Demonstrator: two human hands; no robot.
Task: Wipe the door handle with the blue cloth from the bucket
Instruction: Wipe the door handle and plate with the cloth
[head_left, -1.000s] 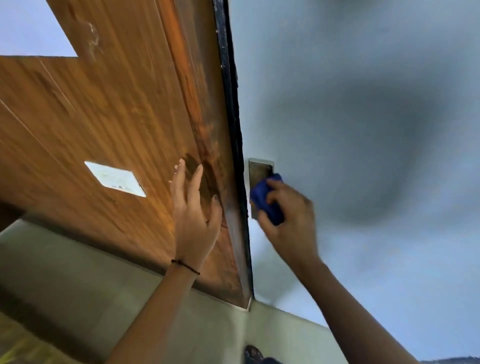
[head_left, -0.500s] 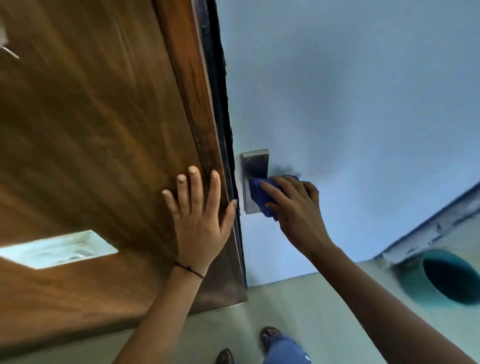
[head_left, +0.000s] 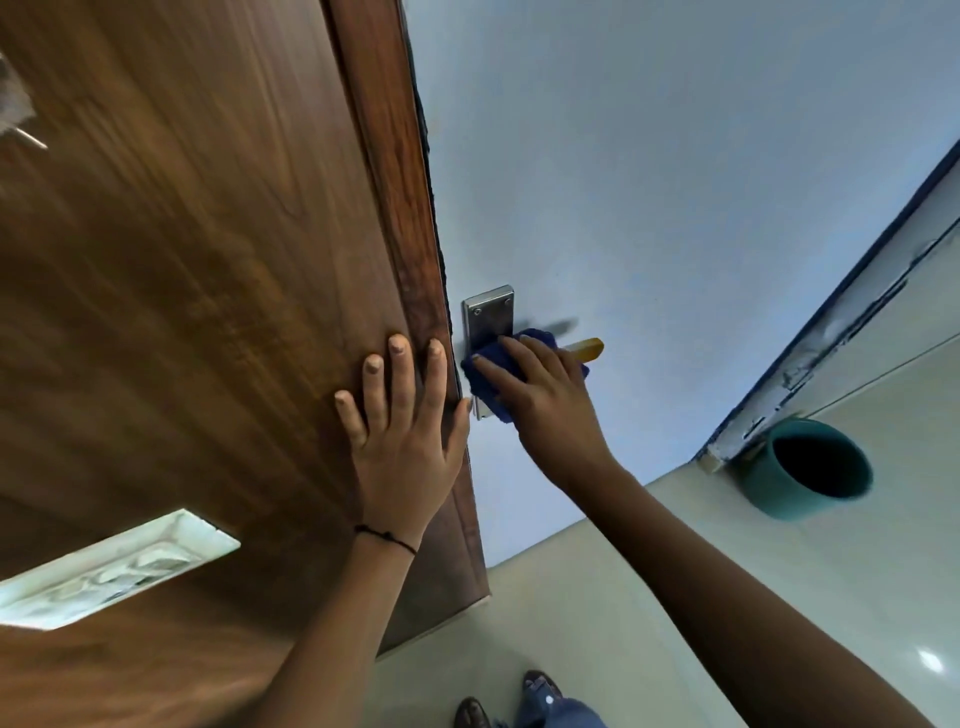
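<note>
Wood door (head_left: 197, 291): It is big and brown and fills the left side. My left hand rests on it.
Blue door (head_left: 649, 208): It is on the right, and the handle is fixed to it.
Bucket (head_left: 808, 470): It is teal and sits on the floor, far to the right.
Left hand (head_left: 402, 441): My fingers are spread flat on the wood, close to its edge.
Right hand (head_left: 545, 400): It is curled around the blue cloth (head_left: 488, 382) and presses it on the handle.
Handle (head_left: 587, 349): It sticks out to the right from the metal plate (head_left: 488, 317), and lies sideways. Only its yellow tip shows past my fingers. My right hand is the nearer one.
What changed: Half a second ago the tip was hidden. Now I see it.
</note>
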